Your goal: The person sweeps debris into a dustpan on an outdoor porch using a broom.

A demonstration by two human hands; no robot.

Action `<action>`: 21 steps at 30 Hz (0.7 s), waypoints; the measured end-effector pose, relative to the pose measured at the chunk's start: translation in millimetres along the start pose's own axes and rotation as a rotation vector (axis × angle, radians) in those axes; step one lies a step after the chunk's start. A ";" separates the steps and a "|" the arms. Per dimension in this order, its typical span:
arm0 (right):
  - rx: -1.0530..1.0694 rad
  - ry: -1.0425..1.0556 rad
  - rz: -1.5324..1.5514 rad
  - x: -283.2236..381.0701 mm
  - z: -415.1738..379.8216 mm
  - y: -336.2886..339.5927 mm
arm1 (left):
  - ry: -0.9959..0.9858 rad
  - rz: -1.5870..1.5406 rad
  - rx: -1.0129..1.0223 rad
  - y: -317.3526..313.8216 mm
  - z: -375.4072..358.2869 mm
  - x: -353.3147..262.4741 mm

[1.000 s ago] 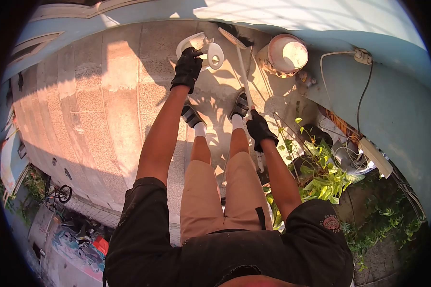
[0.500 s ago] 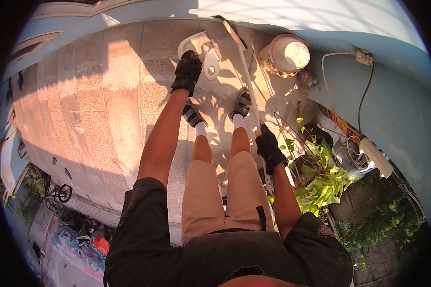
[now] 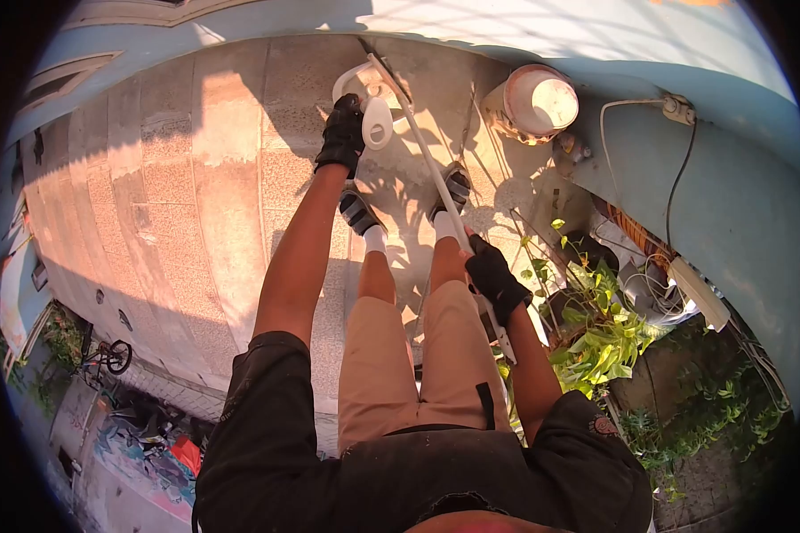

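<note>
- Black bristles of the broom (image 3: 422, 147) are disappearing in shadow at the head, hard to make out near the wall.
- Its white handle is running from eleven o'clock down to five o'clock, crossing the right shin.
- Gloved right hand (image 3: 492, 277) is clenching the handle.
- Gloved left hand (image 3: 342, 133) is gripping the white dustpan (image 3: 369, 98), partly hidden behind the glove.

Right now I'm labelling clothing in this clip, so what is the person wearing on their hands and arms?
Both the left hand and the right hand wear black gloves that cover the fingers and end at the wrist. The forearms are bare. Short black sleeves reach roughly to the elbows, and the right sleeve carries a small round reddish badge.
</note>
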State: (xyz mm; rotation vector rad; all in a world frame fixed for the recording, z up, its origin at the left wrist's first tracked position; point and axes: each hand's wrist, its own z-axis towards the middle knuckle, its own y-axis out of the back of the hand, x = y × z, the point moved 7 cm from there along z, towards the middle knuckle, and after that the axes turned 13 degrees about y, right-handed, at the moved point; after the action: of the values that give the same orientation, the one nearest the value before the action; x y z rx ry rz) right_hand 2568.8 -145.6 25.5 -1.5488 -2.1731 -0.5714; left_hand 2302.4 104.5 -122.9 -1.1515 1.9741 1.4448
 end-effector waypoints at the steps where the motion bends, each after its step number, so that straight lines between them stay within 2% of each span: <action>1: -0.052 0.064 -0.161 2.1 -1.7 10.9 | 0.005 -0.071 0.007 -1.2 -0.5 6.2; 2: -0.096 0.187 -0.277 4.0 9.8 16.3 | 0.007 -0.072 0.005 0.7 -2.9 5.5; 3: -0.132 0.177 -0.324 -2.3 21.4 24.0 | 0.006 -0.091 0.002 2.2 -5.2 3.8; 5: -0.169 0.235 -0.231 -30.4 70.6 25.9 | 0.003 -0.117 -0.003 2.0 -9.7 -0.6; 7: -0.072 0.065 -0.074 -13.4 75.3 2.4 | 0.237 -0.391 0.066 -2.3 -5.0 13.6; 8: -0.030 0.092 -0.027 -3.5 70.5 -11.3 | 0.067 -0.231 0.035 0.5 -8.1 4.6; 9: 0.031 0.068 -0.034 1.6 62.5 -19.1 | 0.068 -0.231 0.039 -0.5 -6.6 6.8; 11: 0.042 0.077 0.140 -10.8 52.9 -25.6 | 0.393 -0.551 0.116 -3.8 -8.2 25.0; 12: 0.042 0.078 0.133 -16.7 46.0 -20.2 | 0.413 -0.680 0.114 0.0 -11.5 25.8; 13: 0.036 0.026 0.254 -15.8 32.8 -14.0 | 0.231 -0.607 0.064 2.9 -7.1 32.8; 14: 0.033 -0.028 0.379 -13.8 22.1 -9.2 | 0.272 -0.699 0.080 4.7 -8.9 34.1; 15: 0.036 -0.030 0.378 -12.2 16.2 -2.5 | 0.316 -0.787 0.098 7.5 -14.9 37.6; 16: 0.015 0.002 0.387 -9.9 10.7 6.1 | -0.054 -0.204 -0.088 34.4 -33.0 -7.1; 17: -0.008 0.032 0.397 -5.1 4.4 13.1 | 0.248 -0.319 -0.034 34.8 -39.9 2.0; 19: -0.052 0.046 0.227 12.4 3.1 33.1 | 0.158 -0.221 -0.125 54.7 -62.8 -15.1; 21: -0.091 0.101 0.046 27.5 14.2 50.0 | 0.133 -0.264 -0.191 68.2 -86.6 -19.1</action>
State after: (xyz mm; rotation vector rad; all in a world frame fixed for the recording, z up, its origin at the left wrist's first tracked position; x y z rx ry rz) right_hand 2606.8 -101.4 33.3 -1.5766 -2.0566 -0.7269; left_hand 2268.0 38.9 -39.0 -1.5637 1.7139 1.4720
